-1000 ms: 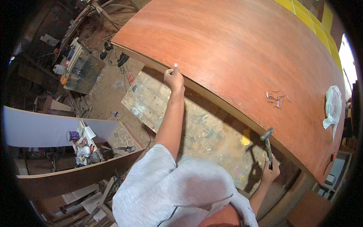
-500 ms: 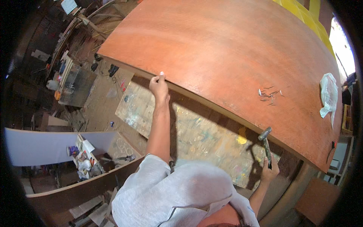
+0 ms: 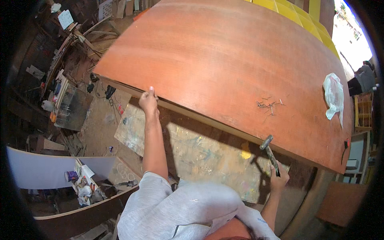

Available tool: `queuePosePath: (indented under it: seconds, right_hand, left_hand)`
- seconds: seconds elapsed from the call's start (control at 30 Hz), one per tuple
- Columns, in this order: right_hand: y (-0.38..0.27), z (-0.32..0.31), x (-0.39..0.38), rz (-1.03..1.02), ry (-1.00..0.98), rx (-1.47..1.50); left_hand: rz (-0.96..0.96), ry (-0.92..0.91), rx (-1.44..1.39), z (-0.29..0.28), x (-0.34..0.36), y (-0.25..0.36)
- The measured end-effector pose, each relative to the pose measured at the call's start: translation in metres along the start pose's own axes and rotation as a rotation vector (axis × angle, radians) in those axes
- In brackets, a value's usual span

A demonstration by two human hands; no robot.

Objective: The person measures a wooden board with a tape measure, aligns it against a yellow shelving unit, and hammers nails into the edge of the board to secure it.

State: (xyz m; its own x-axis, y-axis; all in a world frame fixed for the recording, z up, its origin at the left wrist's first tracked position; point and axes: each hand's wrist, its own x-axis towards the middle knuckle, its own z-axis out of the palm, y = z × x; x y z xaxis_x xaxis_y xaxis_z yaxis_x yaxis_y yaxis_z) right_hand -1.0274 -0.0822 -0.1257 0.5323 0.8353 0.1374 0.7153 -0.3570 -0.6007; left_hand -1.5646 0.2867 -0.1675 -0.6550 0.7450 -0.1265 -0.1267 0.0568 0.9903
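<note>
As head view swung, panel shifted L in frame; grips same, so handling seemed unchanged. L hand pinched panel's near edge, thumb on top; R hand closed round hammer, striking end by edge, contact unclear. Nails lay loose on panel.

A reddish-brown wooden panel carries scattered nails and a pale plastic bag.
</note>
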Motion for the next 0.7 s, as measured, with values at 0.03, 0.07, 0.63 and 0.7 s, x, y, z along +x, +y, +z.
queuePosePath:
  seconds: [0.03,0.07,0.63,0.7]
  right_hand:
    - [0.001,-0.002,-0.002,-0.076,0.04,0.036]
    - [0.002,0.0,0.001,-0.158,0.088,0.074]
    - [0.016,0.002,-0.013,-0.057,0.068,-0.1]
    - [0.006,0.002,-0.012,-0.011,0.043,-0.052]
  left_hand:
    - [0.086,-0.006,-0.026,0.002,-0.005,0.014]
    - [0.108,0.019,-0.06,0.007,-0.009,0.027]
    - [0.08,-0.045,-0.012,-0.019,0.009,-0.046]
    - [0.085,-0.053,-0.05,-0.013,0.011,-0.051]
